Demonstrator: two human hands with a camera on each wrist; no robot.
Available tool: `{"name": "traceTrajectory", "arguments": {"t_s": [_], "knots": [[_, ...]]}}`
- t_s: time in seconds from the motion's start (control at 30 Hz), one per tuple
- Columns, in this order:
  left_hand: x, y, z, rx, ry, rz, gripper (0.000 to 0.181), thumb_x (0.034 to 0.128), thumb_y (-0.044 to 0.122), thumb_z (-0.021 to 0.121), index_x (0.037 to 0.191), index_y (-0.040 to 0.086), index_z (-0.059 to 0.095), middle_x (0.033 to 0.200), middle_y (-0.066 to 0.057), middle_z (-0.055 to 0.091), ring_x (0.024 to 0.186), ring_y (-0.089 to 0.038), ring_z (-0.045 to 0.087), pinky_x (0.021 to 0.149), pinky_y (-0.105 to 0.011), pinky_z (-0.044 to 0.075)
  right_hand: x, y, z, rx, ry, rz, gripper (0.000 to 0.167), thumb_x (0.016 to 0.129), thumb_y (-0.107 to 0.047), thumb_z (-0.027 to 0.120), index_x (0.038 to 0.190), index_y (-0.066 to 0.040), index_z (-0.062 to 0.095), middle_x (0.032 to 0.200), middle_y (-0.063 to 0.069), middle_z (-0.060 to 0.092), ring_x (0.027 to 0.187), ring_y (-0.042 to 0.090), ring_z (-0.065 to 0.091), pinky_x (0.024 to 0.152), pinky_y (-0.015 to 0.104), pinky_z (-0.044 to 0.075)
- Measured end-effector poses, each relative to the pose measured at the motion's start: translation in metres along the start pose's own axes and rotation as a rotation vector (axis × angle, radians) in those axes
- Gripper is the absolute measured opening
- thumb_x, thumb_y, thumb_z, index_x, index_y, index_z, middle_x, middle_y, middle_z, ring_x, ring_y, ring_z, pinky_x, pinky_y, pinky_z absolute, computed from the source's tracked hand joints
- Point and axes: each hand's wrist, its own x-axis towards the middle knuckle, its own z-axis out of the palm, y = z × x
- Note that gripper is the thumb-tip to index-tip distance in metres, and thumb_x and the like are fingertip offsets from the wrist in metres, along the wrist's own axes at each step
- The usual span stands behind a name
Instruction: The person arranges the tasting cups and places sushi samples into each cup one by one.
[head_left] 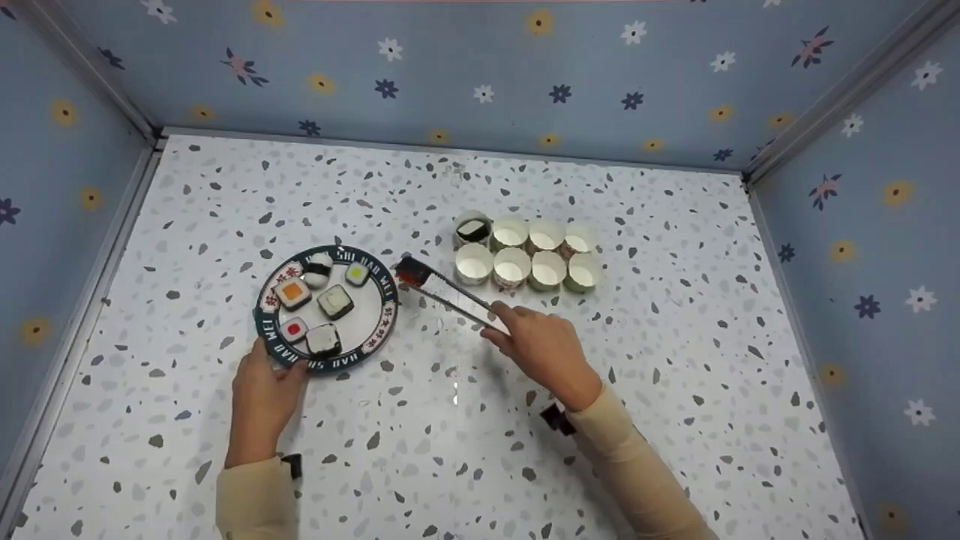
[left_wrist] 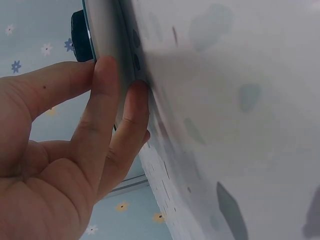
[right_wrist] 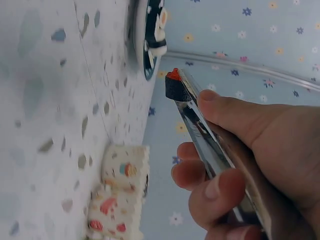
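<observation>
My left hand [head_left: 264, 397] pinches the near-left rim of a round plate [head_left: 385, 330] with a dark green lettered border. In the left wrist view the thumb lies at the rim and fingers [left_wrist: 131, 117] reach beneath it. Several sushi pieces lie on the plate, among them one with an orange centre [head_left: 292, 291]. My right hand [head_left: 546, 351] grips metal tongs [head_left: 459, 298]. Between the tongs' tips is a dark-wrapped sushi piece [right_wrist: 176, 89] with a red-orange top, held just off the plate's right edge.
Two rows of paper cups [head_left: 547, 270] stand right of the plate, beyond my right hand. The back-left cup holds a dark and white sushi piece [head_left: 473, 230]. Flowered blue panels [head_left: 465, 82] wall the speckled tabletop [head_left: 420, 450] at the back and sides.
</observation>
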Motion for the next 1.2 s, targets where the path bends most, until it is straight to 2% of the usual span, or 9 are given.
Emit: {"name": "traceTrajectory", "arguments": {"t_s": [0.23, 0.43, 0.6, 0.77, 0.9, 1.07, 1.2], "knots": [[-0.001, 0.0, 0.0, -0.011, 0.011, 0.013, 0.064, 0.0959, 0.011, 0.063, 0.149, -0.008, 0.032, 0.132, -0.038, 0.044, 0.112, -0.046, 0.051, 0.098, -0.058, 0.038, 0.0, 0.03, -0.017, 0.0, 0.031, 0.1, 0.04, 0.096, -0.044, 0.065, 0.123, -0.015, 0.067, 0.07, 0.006, 0.064, 0.047, 0.022, 0.05, 0.039, 0.037, 0.041], [-0.001, 0.0, 0.0, -0.01, 0.011, 0.003, 0.064, 0.096, 0.011, 0.063, 0.149, -0.007, 0.032, 0.132, -0.037, 0.044, 0.11, -0.045, 0.052, 0.097, -0.057, 0.04, -0.002, 0.054, -0.026, -0.023, 0.055, 0.15, 0.035, 0.095, -0.042, 0.067, 0.113, -0.012, 0.066, 0.064, 0.006, 0.058, 0.045, 0.023, 0.047, 0.036, 0.039, 0.036], [-0.001, 0.0, 0.001, -0.007, 0.015, 0.006, 0.064, 0.096, 0.011, 0.063, 0.149, -0.007, 0.033, 0.131, -0.038, 0.045, 0.112, -0.046, 0.051, 0.097, -0.058, 0.039, -0.002, 0.07, -0.028, -0.03, 0.043, 0.212, 0.033, 0.095, -0.042, 0.067, 0.102, -0.009, 0.064, 0.064, 0.005, 0.056, 0.045, 0.024, 0.047, 0.037, 0.04, 0.037], [-0.001, 0.001, 0.001, -0.012, 0.018, 0.009, 0.063, 0.0964, 0.011, 0.062, 0.149, -0.007, 0.033, 0.133, -0.037, 0.044, 0.11, -0.044, 0.052, 0.095, -0.056, 0.041, 0.0, 0.078, -0.027, -0.044, 0.038, 0.278, 0.032, 0.095, -0.039, 0.069, 0.091, -0.009, 0.059, 0.062, 0.006, 0.055, 0.046, 0.028, 0.051, 0.037, 0.043, 0.04], [-0.001, 0.001, 0.001, -0.016, 0.008, -0.001, 0.063, 0.0969, 0.012, 0.061, 0.149, -0.007, 0.033, 0.134, -0.037, 0.044, 0.109, -0.044, 0.053, 0.094, -0.055, 0.043, 0.003, 0.082, -0.027, -0.056, 0.004, 0.311, 0.032, 0.094, -0.039, 0.07, 0.092, -0.008, 0.06, 0.063, 0.008, 0.057, 0.048, 0.028, 0.052, 0.039, 0.043, 0.042], [-0.001, 0.001, 0.001, -0.008, 0.006, -0.003, 0.066, 0.0968, 0.011, 0.061, 0.151, -0.008, 0.029, 0.136, -0.037, 0.042, 0.117, -0.045, 0.048, 0.1, -0.057, 0.038, 0.007, 0.085, -0.028, -0.067, -0.049, 0.333, 0.033, 0.093, -0.039, 0.071, 0.094, -0.007, 0.062, 0.067, 0.011, 0.061, 0.051, 0.03, 0.055, 0.041, 0.046, 0.044], [0.0, 0.001, 0.0, -0.007, -0.001, -0.01, 0.068, 0.0973, 0.011, 0.062, 0.152, -0.008, 0.026, 0.137, -0.038, 0.041, 0.117, -0.045, 0.047, 0.1, -0.057, 0.037, 0.009, 0.085, -0.028, -0.07, -0.082, 0.341, 0.034, 0.093, -0.04, 0.071, 0.093, -0.007, 0.061, 0.067, 0.011, 0.061, 0.051, 0.03, 0.055, 0.042, 0.046, 0.045]]}}
